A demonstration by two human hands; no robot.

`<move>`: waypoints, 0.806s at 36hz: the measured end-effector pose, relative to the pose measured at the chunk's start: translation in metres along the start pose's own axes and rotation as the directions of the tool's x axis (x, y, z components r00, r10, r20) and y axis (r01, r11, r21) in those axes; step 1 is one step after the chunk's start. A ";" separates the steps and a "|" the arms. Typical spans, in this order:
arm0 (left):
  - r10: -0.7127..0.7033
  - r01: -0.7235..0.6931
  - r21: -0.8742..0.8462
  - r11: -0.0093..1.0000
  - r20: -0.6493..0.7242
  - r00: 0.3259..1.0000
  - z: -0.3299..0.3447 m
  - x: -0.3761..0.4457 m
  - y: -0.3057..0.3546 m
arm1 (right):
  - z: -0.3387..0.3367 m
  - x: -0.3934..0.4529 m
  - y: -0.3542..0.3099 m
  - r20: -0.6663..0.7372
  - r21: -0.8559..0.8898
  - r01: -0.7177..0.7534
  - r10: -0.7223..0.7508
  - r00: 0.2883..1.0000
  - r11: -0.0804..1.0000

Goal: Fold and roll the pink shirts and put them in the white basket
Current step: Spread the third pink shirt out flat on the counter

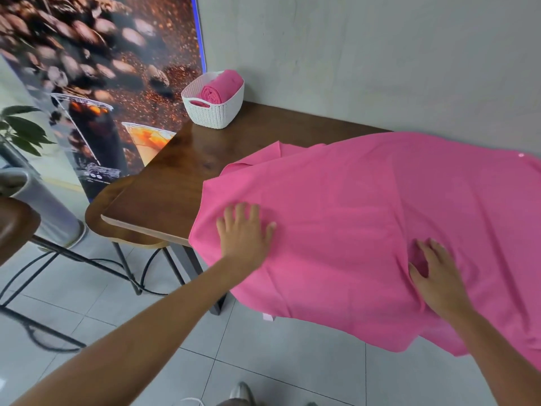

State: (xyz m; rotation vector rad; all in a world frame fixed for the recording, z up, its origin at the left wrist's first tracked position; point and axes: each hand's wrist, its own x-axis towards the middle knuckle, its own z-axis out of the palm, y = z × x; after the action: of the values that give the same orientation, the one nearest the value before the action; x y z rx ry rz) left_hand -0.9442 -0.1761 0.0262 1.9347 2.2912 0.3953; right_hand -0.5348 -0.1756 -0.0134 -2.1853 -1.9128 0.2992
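A large pink shirt lies spread over the right part of the dark wooden table, its near edge hanging over the table's front. My left hand presses flat on the shirt near its left edge, fingers straight. My right hand rests flat on the shirt further right, fingers spread beside a crease. At the table's far left corner stands the white basket with a rolled pink shirt lying in it.
A grey wall runs behind the table, and a coffee poster stands at the left. A wooden stool sits under the table's left end. A second seat and a potted plant are at the far left. The floor is tiled.
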 end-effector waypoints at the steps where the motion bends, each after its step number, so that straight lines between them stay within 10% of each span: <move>1: -0.007 0.007 -0.010 1.000 0.042 0.999 0.005 -0.006 0.010 | 0.000 -0.001 -0.001 0.003 0.001 0.006 -0.006 1.000 1.000; 29: 0.109 -0.176 0.239 0.955 0.267 0.957 0.020 0.065 -0.003 | -0.033 -0.024 0.076 0.003 -0.095 0.031 -0.031 1.000 0.995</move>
State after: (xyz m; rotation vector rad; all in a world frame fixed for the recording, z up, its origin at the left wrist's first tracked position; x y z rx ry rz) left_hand -0.9532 -0.1104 0.0118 2.1356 2.1340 -0.1452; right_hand -0.4566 -0.2096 -0.0047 -2.2127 -1.9984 0.2081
